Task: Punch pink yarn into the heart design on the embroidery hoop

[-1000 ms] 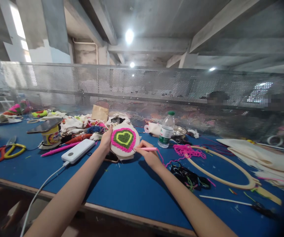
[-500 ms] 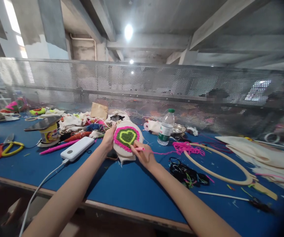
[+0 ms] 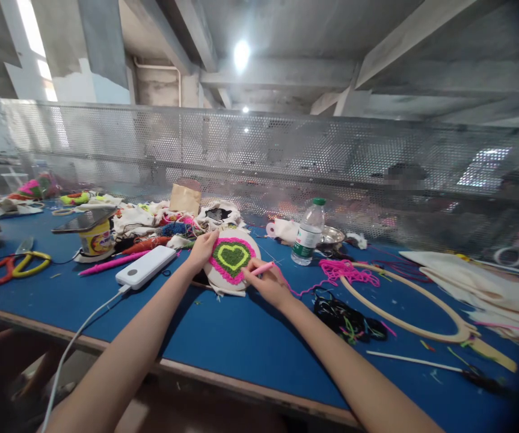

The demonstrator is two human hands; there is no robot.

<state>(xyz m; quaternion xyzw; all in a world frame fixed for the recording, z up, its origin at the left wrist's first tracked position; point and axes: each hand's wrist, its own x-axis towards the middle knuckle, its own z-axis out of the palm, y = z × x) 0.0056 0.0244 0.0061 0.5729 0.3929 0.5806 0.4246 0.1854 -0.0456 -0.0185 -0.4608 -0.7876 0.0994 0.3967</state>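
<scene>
Now I see my left hand point(image 3: 202, 248) gripping the embroidery hoop point(image 3: 232, 260) mid-table, my right hand point(image 3: 266, 282) pinching a pink punch needle point(image 3: 263, 269) at its lower rim; power bank point(image 3: 145, 266) just left, water bottle point(image 3: 308, 232) and black thread tangle point(image 3: 347, 314) right; bare blue table point(image 3: 223, 343) toward its near edge.

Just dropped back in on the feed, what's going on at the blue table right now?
A person is working yarn into a small embroidery hoop with a pink-and-green heart. The left hand props the hoop tilted up at its left edge. The right hand grips a pink punch needle, tip at the hoop's lower right edge, with pink yarn trailing off right. A power bank lies left, a water bottle behind.
</scene>
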